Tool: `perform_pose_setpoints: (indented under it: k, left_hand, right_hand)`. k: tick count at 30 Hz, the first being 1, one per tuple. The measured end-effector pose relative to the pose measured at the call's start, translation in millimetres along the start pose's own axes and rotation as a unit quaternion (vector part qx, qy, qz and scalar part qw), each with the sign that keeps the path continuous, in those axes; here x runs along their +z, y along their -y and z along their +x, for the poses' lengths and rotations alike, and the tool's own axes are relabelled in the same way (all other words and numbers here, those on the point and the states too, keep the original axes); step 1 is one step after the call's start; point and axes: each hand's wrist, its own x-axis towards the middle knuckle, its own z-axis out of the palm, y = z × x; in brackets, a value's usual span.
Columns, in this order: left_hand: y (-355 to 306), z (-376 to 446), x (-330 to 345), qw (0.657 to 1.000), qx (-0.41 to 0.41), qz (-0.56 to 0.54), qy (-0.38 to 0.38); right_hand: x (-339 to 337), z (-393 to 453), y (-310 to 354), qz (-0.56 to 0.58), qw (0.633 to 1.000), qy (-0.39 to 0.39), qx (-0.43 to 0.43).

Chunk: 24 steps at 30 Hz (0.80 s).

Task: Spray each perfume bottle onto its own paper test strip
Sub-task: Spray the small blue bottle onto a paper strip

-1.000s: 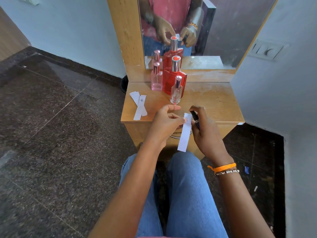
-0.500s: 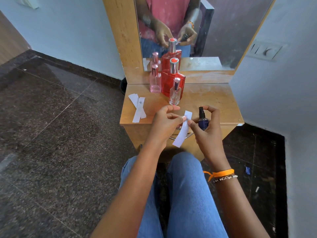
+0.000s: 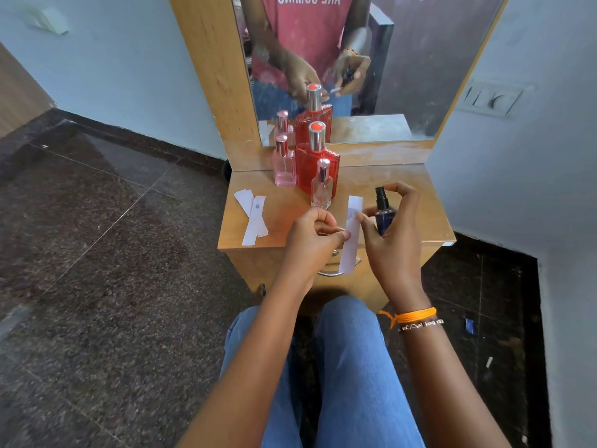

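My left hand [image 3: 311, 236] pinches a white paper test strip [image 3: 352, 232] that hangs upright over the table's front edge, with a small damp mark near its top. My right hand [image 3: 392, 234] grips a dark blue spray bottle [image 3: 383, 212] with a black nozzle, just right of the strip, and its thumb touches the strip's edge. On the wooden table [image 3: 407, 202] stand a large red bottle [image 3: 315, 163], a pink bottle [image 3: 284, 166] and a small clear bottle [image 3: 321, 185]. Two other strips [image 3: 253, 218] lie crossed at the table's left.
A mirror [image 3: 371, 59] behind the table reflects the bottles and my hands. A drawer handle [image 3: 332, 271] sits below the table's edge. My legs in blue jeans [image 3: 349, 367] are under my hands. A wall with a switch plate [image 3: 491, 98] stands at the right.
My right hand turned the dark blue bottle upright and moved it to the right of the strip. The strip in my left hand swung from tilted to near upright.
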Motion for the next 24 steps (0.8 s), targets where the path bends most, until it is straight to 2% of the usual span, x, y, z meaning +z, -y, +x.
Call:
perform_pose_setpoints:
  k: [3, 6, 12, 17, 24]
  left_hand:
    - [-1, 13, 8, 0.996, 0.031, 0.086, -0.023]
    - [3, 19, 15, 0.976, 0.085, 0.193, -0.052]
    - [10, 14, 29, 0.935, 0.151, 0.306, -0.094]
    - [17, 8, 27, 0.918, 0.165, 0.342, -0.118]
    - [15, 20, 29, 0.916, 0.176, 0.343, -0.113]
  right_hand:
    - [-5, 7, 0, -0.020, 1.000, -0.012, -0.014]
    - [-10, 6, -1, -0.028, 0.999, -0.021, -0.016]
    - [-13, -1, -8, -0.041, 0.999, -0.022, -0.008]
    - [-11, -1, -13, -0.040, 0.999, -0.016, 0.001]
    - [-14, -2, -14, -0.033, 0.999, -0.014, 0.005]
